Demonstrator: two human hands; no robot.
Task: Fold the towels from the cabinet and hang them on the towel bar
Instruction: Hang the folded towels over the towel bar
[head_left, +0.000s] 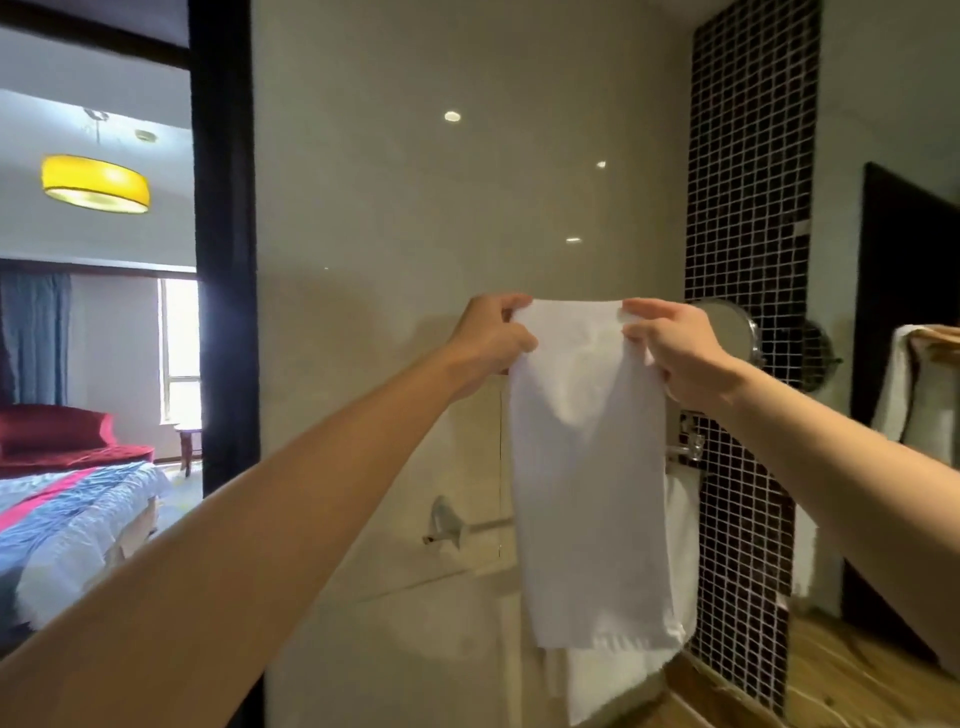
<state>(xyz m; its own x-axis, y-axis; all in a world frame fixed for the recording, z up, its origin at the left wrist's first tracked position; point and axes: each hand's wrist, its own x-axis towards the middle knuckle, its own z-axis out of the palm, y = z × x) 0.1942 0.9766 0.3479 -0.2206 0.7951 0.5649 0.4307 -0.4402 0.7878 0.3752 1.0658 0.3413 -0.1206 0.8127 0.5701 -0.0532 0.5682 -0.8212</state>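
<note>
Left hand (493, 338) and right hand (675, 353) each pinched a top corner of the white towel (587, 467), thumb and fingers curled onto the cloth, both arms stretched out. They held its top edge well above the towel bar (485, 526). The towel hung as a narrow strip, seemingly folded lengthwise, in front of the bar, with its hem well below the rail. A second towel (681, 545) was draped over the bar behind it, towards the bar's right end. It showed past the held towel's right edge and beneath its hem.

The step in hand looked like draping the held towel over the bar. To do it well, the hands would need to keep the top edge taut and level. They would carry the hanging end over the rail at the bare stretch left of the second towel, near the bracket (444, 519), then lower until both falls matched in length. Releasing one corner early would likely spoil the fold.

Counted: two hands, both gripping; one towel held; one towel on the bar; and one bar with one bracket plainly seen, its other end not made out.
</note>
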